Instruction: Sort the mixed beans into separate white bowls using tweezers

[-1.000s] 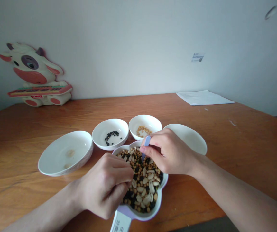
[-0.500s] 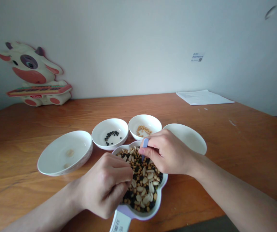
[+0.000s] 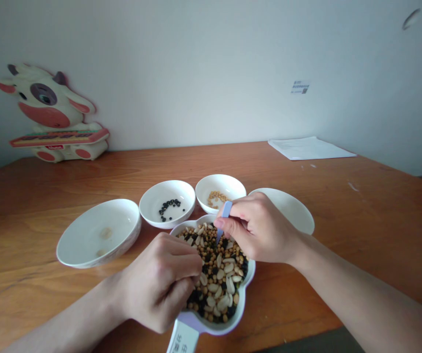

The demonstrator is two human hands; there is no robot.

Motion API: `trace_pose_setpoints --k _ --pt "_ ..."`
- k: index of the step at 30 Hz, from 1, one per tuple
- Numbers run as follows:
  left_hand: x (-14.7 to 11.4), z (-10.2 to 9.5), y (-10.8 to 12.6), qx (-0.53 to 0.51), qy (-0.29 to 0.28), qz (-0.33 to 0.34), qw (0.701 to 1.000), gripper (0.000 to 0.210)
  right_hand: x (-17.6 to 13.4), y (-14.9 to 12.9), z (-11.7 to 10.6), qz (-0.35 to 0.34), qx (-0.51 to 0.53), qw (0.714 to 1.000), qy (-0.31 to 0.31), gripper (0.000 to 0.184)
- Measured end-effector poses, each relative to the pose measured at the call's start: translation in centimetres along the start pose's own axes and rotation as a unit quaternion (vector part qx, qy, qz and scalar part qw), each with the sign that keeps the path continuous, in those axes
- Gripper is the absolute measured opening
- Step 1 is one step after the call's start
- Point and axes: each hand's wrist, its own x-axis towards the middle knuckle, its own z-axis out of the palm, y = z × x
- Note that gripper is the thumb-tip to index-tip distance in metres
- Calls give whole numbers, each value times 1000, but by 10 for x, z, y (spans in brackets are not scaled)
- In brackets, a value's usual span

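Observation:
My right hand (image 3: pixel 260 228) is closed in a pinch on light purple tweezers (image 3: pixel 226 210), their tip pointing down among the beans. Below them is a lobed white-and-purple dish (image 3: pixel 246 294) full of mixed peanuts (image 3: pixel 229 268), yellow soybeans and black beans. My left hand (image 3: pixel 168 279) is curled closed over the dish's left side; its fingertips are turned away, and whatever they hold is hidden. Just behind the dish, one white bowl (image 3: pixel 148 208) has some black beans (image 3: pixel 166 207) in it, and another white bowl (image 3: pixel 205 182) has some soybeans (image 3: pixel 213 197).
A wide white bowl (image 3: pixel 74 240) stands at the left, and another (image 3: pixel 301 211) sits partly behind my right hand. A labelled handle (image 3: pixel 183 338) juts toward me from the dish. Farther back are a toy cow with a keyboard (image 3: pixel 60 135) and white papers (image 3: pixel 310 148).
My right hand has risen slightly and shifted a little right, and the tweezers lean more to the right. My left hand stays where it was.

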Motion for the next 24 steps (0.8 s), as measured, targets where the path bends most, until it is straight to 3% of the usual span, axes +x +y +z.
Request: trace_pose_setpoints --k 4,13,24 --pt "-1 0 -1 -4 -4 -2 1000 22 1 1 -5 11 1 1000 18 34" --pt "2 -3 1 -2 -10 4 1000 22 0 18 -33 54 -80 984 148 35" --pt "0 0 -1 0 -19 -4 1000 22 2 23 -37 99 -221 954 177 36"
